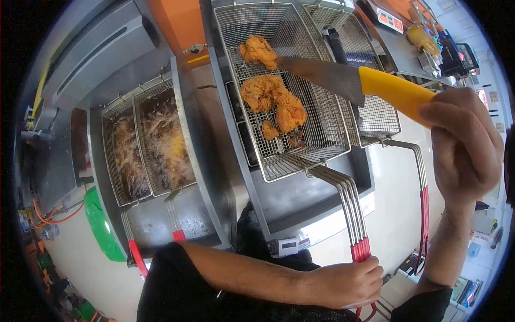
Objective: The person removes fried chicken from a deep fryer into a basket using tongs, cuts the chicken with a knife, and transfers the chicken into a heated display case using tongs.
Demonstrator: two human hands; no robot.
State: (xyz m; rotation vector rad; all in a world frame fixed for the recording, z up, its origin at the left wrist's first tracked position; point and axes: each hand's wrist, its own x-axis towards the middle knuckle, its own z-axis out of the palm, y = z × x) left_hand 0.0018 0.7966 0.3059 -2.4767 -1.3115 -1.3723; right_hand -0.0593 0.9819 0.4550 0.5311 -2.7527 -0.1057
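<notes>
My left hand is closed around the red-coated handle of a wire fryer basket. Raised at the right, my right hand grips the yellow handle of a knife with a broad, dull blade. The blade reaches down into the basket, its tip at the upper piece of fried chicken. Below that lie more golden-brown pieces of fried chicken, touching one another, with a small chunk and dark crumbs on the mesh.
Left of me, a deep fryer holds two baskets in bubbling oil, their red handles pointing my way. Another wire basket hangs beside mine on the right. A counter with a scale stands at upper right; a green bin is at lower left.
</notes>
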